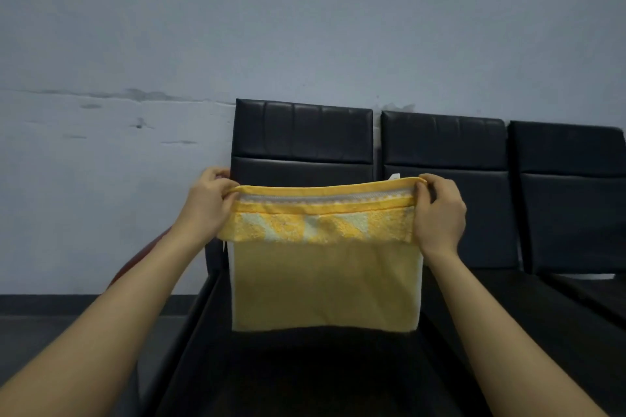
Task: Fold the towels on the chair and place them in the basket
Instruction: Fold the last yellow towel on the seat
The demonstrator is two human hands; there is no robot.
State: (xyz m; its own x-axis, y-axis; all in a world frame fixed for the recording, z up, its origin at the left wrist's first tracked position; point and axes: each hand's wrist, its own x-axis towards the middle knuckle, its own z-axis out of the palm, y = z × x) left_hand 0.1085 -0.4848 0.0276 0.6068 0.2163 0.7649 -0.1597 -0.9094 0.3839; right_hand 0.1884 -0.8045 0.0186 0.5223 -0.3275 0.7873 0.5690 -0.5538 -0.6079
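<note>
yellow towel held up over the black chair

above the seat of the nearest black chair [301, 142], a yellow towel [323, 281] hangs in the air, held at its two upper corners. the left hand [208, 205] pinches the upper left corner, its fingers curled around the hem; the right hand [440, 210] pinches the upper right corner the same way. the fingertips of both hands are tucked behind the cloth, so only the knuckles and thumbs can be seen.

the towel is doubled over: a short patterned flap, yellow with pale patches and a woven band, drapes toward the viewer over the top edge, and a plain yellow panel hangs below it. its top edge runs left to right, sagging slightly in the middle, and the panel hangs straight down with its lower edge level, clear of the seat. how many layers lie behind cannot be made out. a small white tag peeks up at the right end of the top edge.

two more black chairs [443, 152] stand to the right, the last cut off by the frame. a reddish-brown curved shape beside the left forearm is too hidden to identify. the seat below is very dark. a scuffed grey wall [169, 44] stands behind.
</note>
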